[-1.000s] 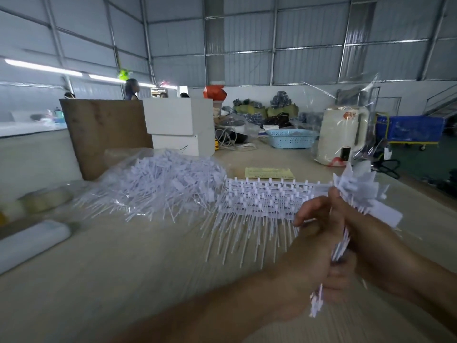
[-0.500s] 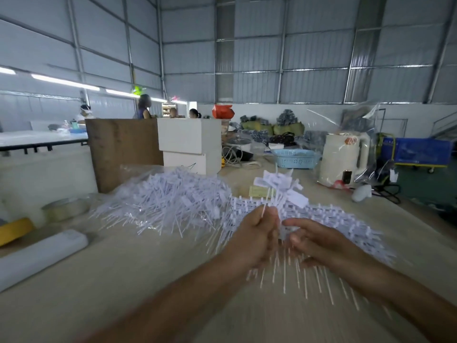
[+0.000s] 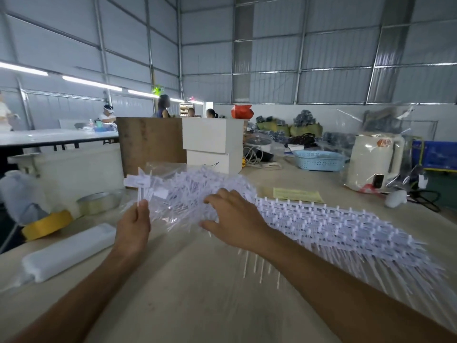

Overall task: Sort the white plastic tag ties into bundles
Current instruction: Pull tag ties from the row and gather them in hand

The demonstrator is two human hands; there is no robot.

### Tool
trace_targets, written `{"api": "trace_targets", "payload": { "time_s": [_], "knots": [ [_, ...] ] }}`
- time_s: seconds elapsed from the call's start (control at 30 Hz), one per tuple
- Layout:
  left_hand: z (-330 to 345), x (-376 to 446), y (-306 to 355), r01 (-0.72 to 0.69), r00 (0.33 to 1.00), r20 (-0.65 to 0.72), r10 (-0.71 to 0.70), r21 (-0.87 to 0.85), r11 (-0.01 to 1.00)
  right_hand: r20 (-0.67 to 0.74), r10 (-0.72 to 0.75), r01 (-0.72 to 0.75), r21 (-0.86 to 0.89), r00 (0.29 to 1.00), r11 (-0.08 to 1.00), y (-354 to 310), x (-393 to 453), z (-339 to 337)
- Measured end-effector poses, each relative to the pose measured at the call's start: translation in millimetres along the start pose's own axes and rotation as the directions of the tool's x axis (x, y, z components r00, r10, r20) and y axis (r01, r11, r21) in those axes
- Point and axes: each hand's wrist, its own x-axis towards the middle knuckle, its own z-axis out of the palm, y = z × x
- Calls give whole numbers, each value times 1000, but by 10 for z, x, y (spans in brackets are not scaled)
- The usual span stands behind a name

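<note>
Left hand (image 3: 133,226) pinching a small upright bundle of white tag ties (image 3: 144,188), right hand (image 3: 235,219) spread open on the loose heap (image 3: 188,191), neat overlapping rows of ties (image 3: 333,224) fanned across the beige table (image 3: 197,293)

A: Loose ties (image 3: 197,191) are heaped mid-table (image 3: 197,293); laid rows (image 3: 333,226) are spread to their right.
B: Hands?
A: Left hand (image 3: 133,229) is placed before the heap's left end, right hand (image 3: 235,219) on its near edge.
B: Behind?
A: Boxes (image 3: 212,147) are stacked behind the heap, board (image 3: 150,142) to their left, basket (image 3: 319,160) and kettle (image 3: 373,162) to the right. Tape (image 3: 47,225) is set far left.
</note>
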Motion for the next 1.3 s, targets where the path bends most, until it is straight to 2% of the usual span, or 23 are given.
{"api": "trace_targets", "payload": {
  "time_s": [0.13,0.2,0.27,0.33,0.43,0.5,0.53,0.6,0.67,0.73,0.8,0.87,0.93,1.03,1.1,1.17,1.3],
  "knots": [
    [89,5,-70,-7,997,72,-1,104,995,71,26,-13,-176,997,984,-211,427,447],
    [115,-7,-74,-29,994,103,20,95,995,58,18,1,-308,998,951,-232,584,569],
    [124,-2,-90,-31,994,110,22,83,996,6,31,-27,-359,1000,933,-195,743,593],
    [132,6,-92,-20,994,112,9,98,995,-108,106,-132,-267,988,955,-121,881,543],
    [142,9,-93,-48,992,119,29,158,986,-298,255,-287,-66,920,956,38,1075,326],
    [149,4,-105,-51,992,123,30,175,983,-315,263,-253,72,912,965,138,1151,198],
    [146,7,-118,-41,993,114,22,169,985,-270,218,-188,132,938,973,156,1150,165],
    [130,36,-136,7,996,83,-19,143,990,-55,78,-69,150,995,986,119,1063,206],
    [114,71,-144,68,996,49,-74,114,991,180,-46,65,-99,983,993,77,904,364],
    [108,70,-132,87,995,39,-92,115,990,271,-122,225,-388,955,894,103,794,460],
    [101,19,-107,38,997,64,-50,167,985,205,-157,242,-506,966,828,138,796,432],
    [87,-45,-81,-77,992,117,48,257,963,79,-92,118,-452,993,884,174,863,348],
    [77,-98,-63,-218,971,171,166,354,909,-60,74,-87,-267,995,960,199,928,225],
    [94,-143,31,-372,926,255,278,502,781,-198,272,-259,90,942,962,261,1055,-20],
    [165,-118,149,-382,919,315,236,568,729,-245,299,-261,176,922,949,284,1127,-147],
    [321,20,269,-360,917,367,158,588,724,-301,240,-218,104,923,970,278,1170,-245],
    [770,481,540,-231,914,406,12,494,838,-386,89,-106,-23,918,994,267,1189,-341]
  ]
}}
